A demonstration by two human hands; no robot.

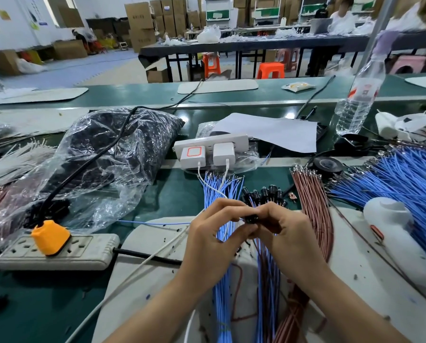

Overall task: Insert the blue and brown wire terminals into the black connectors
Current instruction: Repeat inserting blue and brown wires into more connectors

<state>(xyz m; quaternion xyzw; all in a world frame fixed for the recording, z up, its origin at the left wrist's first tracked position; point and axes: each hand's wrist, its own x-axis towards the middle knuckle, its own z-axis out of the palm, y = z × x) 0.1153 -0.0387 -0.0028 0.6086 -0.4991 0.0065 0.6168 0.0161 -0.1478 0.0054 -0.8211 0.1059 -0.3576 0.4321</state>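
Note:
My left hand (214, 231) and my right hand (281, 229) meet over the work mat, fingertips together. Between them sits a small black connector (251, 219), which my right hand pinches. My left hand pinches a blue wire (225, 232) whose end points at the connector. Just behind the hands lie several loose black connectors (264, 193). A bundle of blue wires (222, 288) runs under my left hand, and a bundle of brown wires (316, 206) lies to the right. A large fan of blue wires (405, 179) spreads at the far right.
A white power strip (56, 251) with an orange plug (50, 237) lies at the left. A clear bag of black parts (113, 154) sits behind it. A strip with white chargers (210, 151), a water bottle (360, 95), a tape roll (327, 165) and a white tool (395, 233) stand around.

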